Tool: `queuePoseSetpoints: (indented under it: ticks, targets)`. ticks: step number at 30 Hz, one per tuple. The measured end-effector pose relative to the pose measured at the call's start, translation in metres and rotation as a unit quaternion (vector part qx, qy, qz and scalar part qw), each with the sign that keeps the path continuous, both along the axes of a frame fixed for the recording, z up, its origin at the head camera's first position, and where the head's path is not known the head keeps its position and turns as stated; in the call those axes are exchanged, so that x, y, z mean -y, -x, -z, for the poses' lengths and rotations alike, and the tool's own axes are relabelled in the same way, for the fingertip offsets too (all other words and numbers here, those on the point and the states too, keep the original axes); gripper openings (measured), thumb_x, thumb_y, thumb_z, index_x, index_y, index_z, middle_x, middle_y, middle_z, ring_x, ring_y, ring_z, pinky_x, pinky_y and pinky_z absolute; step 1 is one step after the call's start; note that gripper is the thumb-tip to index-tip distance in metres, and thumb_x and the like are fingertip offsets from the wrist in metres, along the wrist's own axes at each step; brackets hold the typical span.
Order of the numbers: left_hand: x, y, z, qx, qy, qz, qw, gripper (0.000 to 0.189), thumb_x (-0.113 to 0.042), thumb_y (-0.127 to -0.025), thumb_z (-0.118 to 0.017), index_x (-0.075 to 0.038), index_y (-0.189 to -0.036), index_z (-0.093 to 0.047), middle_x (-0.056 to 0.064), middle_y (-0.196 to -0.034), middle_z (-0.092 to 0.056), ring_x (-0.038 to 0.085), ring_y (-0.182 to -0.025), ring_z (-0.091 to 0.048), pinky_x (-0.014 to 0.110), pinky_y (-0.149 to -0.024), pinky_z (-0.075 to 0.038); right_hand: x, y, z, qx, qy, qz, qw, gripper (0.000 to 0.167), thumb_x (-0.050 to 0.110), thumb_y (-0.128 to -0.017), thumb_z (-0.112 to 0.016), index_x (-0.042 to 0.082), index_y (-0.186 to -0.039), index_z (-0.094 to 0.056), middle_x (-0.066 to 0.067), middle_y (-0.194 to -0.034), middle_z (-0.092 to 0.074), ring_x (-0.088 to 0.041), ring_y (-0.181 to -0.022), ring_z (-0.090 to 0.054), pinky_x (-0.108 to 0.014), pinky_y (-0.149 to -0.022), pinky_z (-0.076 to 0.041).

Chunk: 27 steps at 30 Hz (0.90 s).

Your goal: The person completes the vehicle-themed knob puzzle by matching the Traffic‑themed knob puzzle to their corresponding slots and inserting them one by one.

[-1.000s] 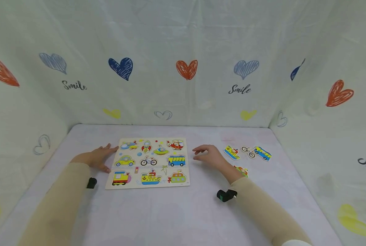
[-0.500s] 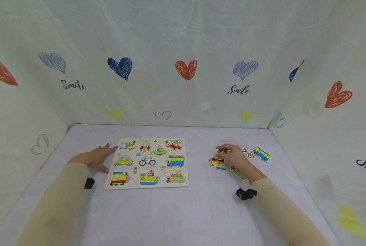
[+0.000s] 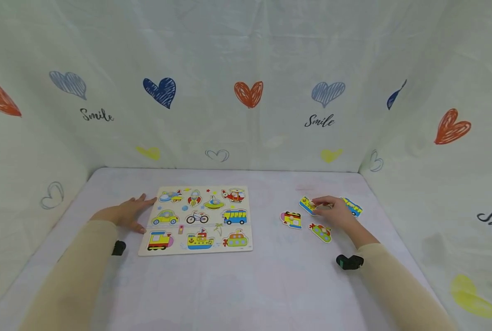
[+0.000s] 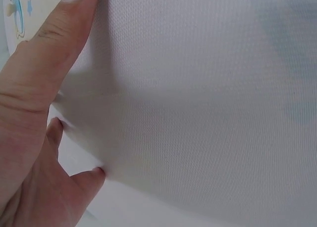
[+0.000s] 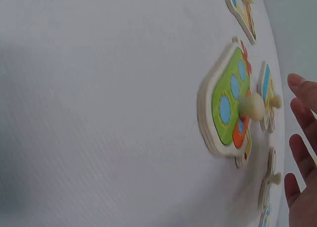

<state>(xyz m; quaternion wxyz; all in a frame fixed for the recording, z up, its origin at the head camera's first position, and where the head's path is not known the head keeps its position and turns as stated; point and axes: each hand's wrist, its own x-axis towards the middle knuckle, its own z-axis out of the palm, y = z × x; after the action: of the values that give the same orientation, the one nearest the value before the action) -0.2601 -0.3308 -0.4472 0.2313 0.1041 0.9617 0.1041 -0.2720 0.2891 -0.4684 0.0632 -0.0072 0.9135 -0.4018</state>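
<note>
A wooden puzzle board (image 3: 173, 253) printed with vehicles lies left of centre in the head view. My left hand (image 3: 126, 214) rests at its left edge, fingers spread and straight. In the left wrist view the left thumb (image 4: 54, 44) lies by the board's corner. My right hand (image 3: 338, 215) hovers over the loose pieces, fingers loosely bent, holding nothing. Its fingertips are close beside the ship piece (image 3: 307, 205). Under it, the bicycle piece (image 5: 267, 187) is mostly hidden in the head view. Nearer me lies the green submarine piece (image 5: 225, 103) with its wooden knob.
The train piece (image 3: 291, 219) lies between board and right hand. Behind the right hand, the bus piece (image 3: 352, 207) shows partly. A pale cloth covers the table (image 3: 229, 294), and heart-printed curtains (image 3: 213, 119) stand around its back and sides.
My right hand has moved right, from beside the board to over the loose pieces, uncovering the train and submarine pieces. The left hand has stayed at the board's edge.
</note>
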Motion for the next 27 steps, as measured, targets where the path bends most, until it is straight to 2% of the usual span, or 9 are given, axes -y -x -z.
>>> queuePoseSetpoints:
  ticks: [4, 8, 11, 15, 21, 27]
  targets:
    - [0.0, 0.0, 0.001, -0.002, 0.001, 0.001, 1.0, 0.109, -0.035, -0.068, -0.087, -0.004, -0.152, -0.025, 0.039, -0.151, -0.008, 0.064, -0.133, -0.009, 0.077, -0.1, -0.019, -0.016, 0.0, -0.008, -0.018, -0.015, 0.003, 0.9997, 0.04, 0.019, -0.088, -0.074, 0.008, -0.125, -0.065, -0.015, -0.125, -0.061, -0.035, -0.115, -0.048, -0.049, -0.091, -0.044]
    - [0.001, -0.001, -0.001, -0.004, 0.001, 0.002, 1.0, 0.108, -0.034, -0.069, -0.087, -0.004, -0.152, -0.025, 0.039, -0.151, -0.008, 0.064, -0.133, -0.009, 0.077, -0.1, -0.019, -0.031, 0.001, -0.012, -0.029, -0.036, 0.003, 0.9989, 0.042, 0.018, -0.088, -0.073, 0.004, -0.127, -0.063, -0.02, -0.13, -0.057, -0.041, -0.121, -0.045, -0.058, -0.099, -0.038]
    - [0.001, -0.002, -0.002, -0.007, -0.001, 0.005, 1.0, 0.107, -0.034, -0.069, -0.087, -0.003, -0.152, -0.026, 0.04, -0.151, -0.009, 0.064, -0.133, -0.009, 0.078, -0.099, -0.019, -0.042, 0.004, -0.01, -0.033, -0.053, 0.013, 0.9979, 0.043, 0.019, -0.089, -0.073, 0.003, -0.128, -0.062, -0.023, -0.133, -0.053, -0.044, -0.124, -0.041, -0.062, -0.102, -0.032]
    - [0.0, -0.002, -0.003, -0.008, 0.001, 0.004, 1.0, 0.107, -0.035, -0.069, -0.087, -0.004, -0.151, -0.026, 0.04, -0.151, -0.009, 0.064, -0.133, -0.01, 0.078, -0.099, -0.019, -0.053, 0.011, -0.003, -0.031, -0.076, 0.029, 0.9962, 0.044, 0.021, -0.088, -0.073, 0.006, -0.128, -0.063, -0.023, -0.134, -0.052, -0.045, -0.124, -0.04, -0.064, -0.101, -0.031]
    - [-0.001, -0.003, -0.005, -0.004, -0.002, 0.0, 1.0, 0.108, -0.035, -0.069, -0.087, -0.004, -0.152, -0.026, 0.039, -0.151, -0.008, 0.063, -0.134, -0.009, 0.078, -0.099, -0.019, -0.058, 0.019, 0.005, -0.055, -0.109, 0.027, 0.9922, 0.04, 0.022, -0.088, -0.073, 0.004, -0.123, -0.065, -0.025, -0.129, -0.054, -0.047, -0.124, -0.041, -0.07, -0.101, -0.016]
    - [-0.001, -0.005, -0.004, -0.003, -0.011, 0.002, 0.9999, 0.107, -0.034, -0.069, -0.087, -0.004, -0.151, -0.026, 0.039, -0.151, -0.009, 0.063, -0.134, -0.01, 0.078, -0.099, -0.018, -0.059, 0.023, 0.009, -0.078, -0.141, 0.035, 0.9863, 0.035, 0.025, -0.087, -0.075, 0.003, -0.114, -0.071, -0.021, -0.112, -0.06, -0.042, -0.109, -0.051, -0.063, -0.087, -0.024]
